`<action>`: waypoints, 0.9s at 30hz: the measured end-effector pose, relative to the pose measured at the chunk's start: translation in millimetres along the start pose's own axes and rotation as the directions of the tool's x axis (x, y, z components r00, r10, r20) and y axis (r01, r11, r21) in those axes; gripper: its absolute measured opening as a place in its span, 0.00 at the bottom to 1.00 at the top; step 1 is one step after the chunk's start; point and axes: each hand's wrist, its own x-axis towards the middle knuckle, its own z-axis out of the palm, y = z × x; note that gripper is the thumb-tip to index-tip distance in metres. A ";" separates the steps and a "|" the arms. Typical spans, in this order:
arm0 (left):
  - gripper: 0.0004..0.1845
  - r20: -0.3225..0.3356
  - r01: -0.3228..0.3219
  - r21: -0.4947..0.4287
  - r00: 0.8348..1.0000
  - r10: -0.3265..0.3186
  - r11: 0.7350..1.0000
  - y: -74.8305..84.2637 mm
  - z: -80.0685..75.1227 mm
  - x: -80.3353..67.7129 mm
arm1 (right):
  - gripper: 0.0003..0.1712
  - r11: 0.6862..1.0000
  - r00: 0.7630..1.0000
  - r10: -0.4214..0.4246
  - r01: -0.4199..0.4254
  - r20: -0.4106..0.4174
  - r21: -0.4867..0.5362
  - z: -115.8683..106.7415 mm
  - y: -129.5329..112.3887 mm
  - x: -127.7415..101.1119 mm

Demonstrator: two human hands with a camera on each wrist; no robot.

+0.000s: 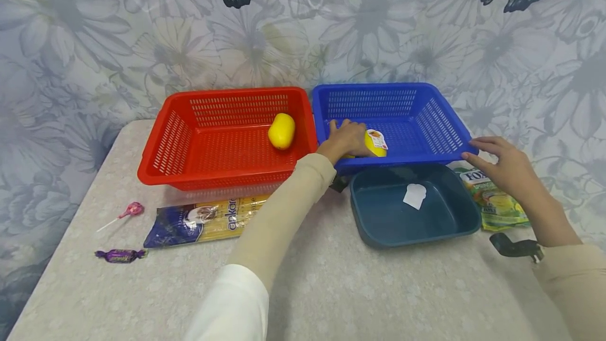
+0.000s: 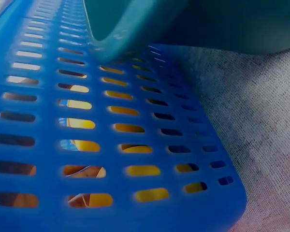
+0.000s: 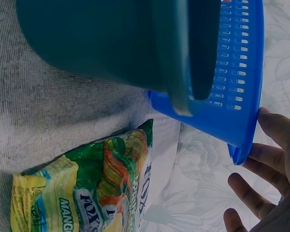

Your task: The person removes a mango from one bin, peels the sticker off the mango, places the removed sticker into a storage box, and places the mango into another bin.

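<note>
My left hand (image 1: 349, 138) reaches down into the left part of a blue basket (image 1: 393, 161). Beside and partly under it is a yellow item (image 1: 377, 147) with a white label; the hand hides much of it, and I cannot tell whether the fingers close round it. More yellow (image 2: 128, 128) shows through the slots in the left wrist view. My right hand (image 1: 508, 167) pinches the basket's right front corner, thumb on one side of the rim and a finger (image 3: 268, 157) on the other; its remaining fingers are spread apart.
A red basket (image 1: 227, 179) with a yellow mango-shaped fruit (image 1: 281, 131) stands left. In front are a teal tub (image 1: 412, 225) with a white paper piece (image 1: 414, 196), pasta pack (image 1: 208, 220), lollipop (image 1: 134, 208) and purple-wrapped candy (image 1: 120, 256). A green FOX'S bag (image 1: 497, 207) lies right.
</note>
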 end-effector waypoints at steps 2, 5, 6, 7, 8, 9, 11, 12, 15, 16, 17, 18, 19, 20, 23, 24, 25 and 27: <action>0.45 -0.005 -0.013 -0.002 1.000 0.013 1.000 0.0 -0.6 -0.3 | 0.36 1.000 1.000 0.004 -0.004 0.000 -0.004 -0.9 -0.7 0.4; 0.46 0.014 -0.018 -0.016 1.000 0.019 1.000 -0.8 -1.6 -1.2 | 0.36 1.000 1.000 0.012 -0.012 0.003 -0.004 -1.3 -2.6 0.8; 0.46 0.024 -0.018 -0.019 1.000 0.019 1.000 -1.1 -1.8 -1.4 | 0.36 1.000 1.000 0.012 -0.012 0.004 -0.003 -1.3 -2.8 0.8; 0.46 0.034 -0.020 -0.022 0.999 0.021 1.000 -1.6 -2.1 -1.4 | 0.36 1.000 1.000 0.016 -0.016 0.005 -0.004 -1.0 -3.4 0.5; 0.46 0.042 -0.024 -0.023 0.999 0.025 0.999 -1.9 -2.4 -1.4 | 0.36 1.000 1.000 0.017 -0.017 0.006 -0.003 -0.8 -3.5 0.4; 0.46 0.046 -0.028 -0.021 0.999 0.029 0.999 -1.9 -2.7 -1.3 | 0.36 1.000 1.000 0.017 -0.017 0.005 -0.002 -0.6 -3.5 0.1; 0.47 0.041 -0.036 -0.020 0.998 0.037 0.999 -1.7 -3.0 -0.2 | 0.36 1.000 1.000 0.016 -0.016 0.001 -0.002 -0.2 -3.0 -0.3; 0.47 0.030 -0.039 -0.017 0.999 0.039 0.999 -1.5 -3.1 0.3 | 0.36 1.000 1.000 0.016 -0.016 -0.001 -0.002 -0.2 -2.7 -0.5; 0.50 -0.023 -0.046 -0.012 0.999 0.045 0.999 -0.7 -3.4 1.0 | 0.36 1.000 1.000 0.015 -0.015 -0.005 0.001 0.3 -2.1 -0.9; 0.51 -0.043 -0.047 -0.016 0.998 0.046 0.999 -0.5 -3.7 1.2 | 0.36 1.000 1.000 0.017 -0.017 -0.004 0.004 0.4 -1.9 -0.9; 0.52 -0.065 -0.048 -0.022 0.997 0.046 0.999 -0.4 -4.1 1.2 | 0.36 1.000 1.000 0.018 -0.018 -0.003 0.007 0.4 -1.7 -0.9; 0.53 -0.085 -0.050 -0.030 0.995 0.048 0.998 -0.2 -4.7 1.1 | 0.36 1.000 1.000 0.019 -0.019 -0.003 0.009 0.4 -1.4 -0.9; 0.54 -0.102 -0.053 -0.038 0.994 0.049 0.998 -0.1 -5.3 1.0 | 0.36 1.000 1.000 0.019 -0.019 -0.002 0.012 0.5 -1.1 -0.9; 0.55 -0.118 -0.056 -0.048 0.992 0.050 0.997 -0.1 -6.0 0.7 | 0.36 1.000 1.000 0.019 -0.019 -0.002 0.013 0.6 -0.7 -0.9; 0.56 -0.150 -0.063 -0.086 0.987 0.050 0.994 -1.4 -9.6 -1.7 | 0.37 1.000 1.000 0.019 -0.019 0.002 0.018 0.8 -1.1 -0.9; 0.57 -0.155 -0.065 -0.094 0.987 0.050 0.993 -1.9 -11.1 -2.9 | 0.36 1.000 1.000 0.017 -0.017 0.002 0.018 0.9 -1.4 -0.9; 0.57 -0.160 -0.067 -0.101 0.986 0.050 0.993 -2.4 -12.5 -4.1 | 0.36 1.000 1.000 0.017 -0.017 0.003 0.019 1.1 -1.5 -1.0; 0.57 -0.168 -0.071 -0.115 0.984 0.051 0.991 -3.2 -15.3 -6.6 | 0.36 1.000 1.000 0.011 -0.011 -0.001 0.022 1.3 -1.4 -1.3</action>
